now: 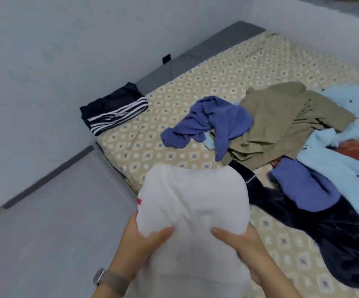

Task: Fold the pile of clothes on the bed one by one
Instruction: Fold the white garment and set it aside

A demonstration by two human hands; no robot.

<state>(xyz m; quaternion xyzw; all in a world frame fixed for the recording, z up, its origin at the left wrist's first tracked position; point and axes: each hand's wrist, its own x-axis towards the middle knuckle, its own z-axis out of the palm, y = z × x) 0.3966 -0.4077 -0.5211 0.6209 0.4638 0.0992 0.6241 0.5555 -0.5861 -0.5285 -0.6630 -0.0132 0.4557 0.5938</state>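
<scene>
You've got the white garment (193,203) bunched and held up over the near corner of the bed (228,67). Left hand (146,241) and right hand (238,239) each pinch a fold, thumbs on top. Risks: the grip is on gathered cloth, not a hem or seam, so the fold may go crooked. The hanging part could slip floorward. The unfolded pile (286,125) sits close on your right and could snag. Folded striped dark piece (114,108) lies well apart.

A grey wall (45,50) with a small black socket (166,59), grey floor (45,222)
</scene>
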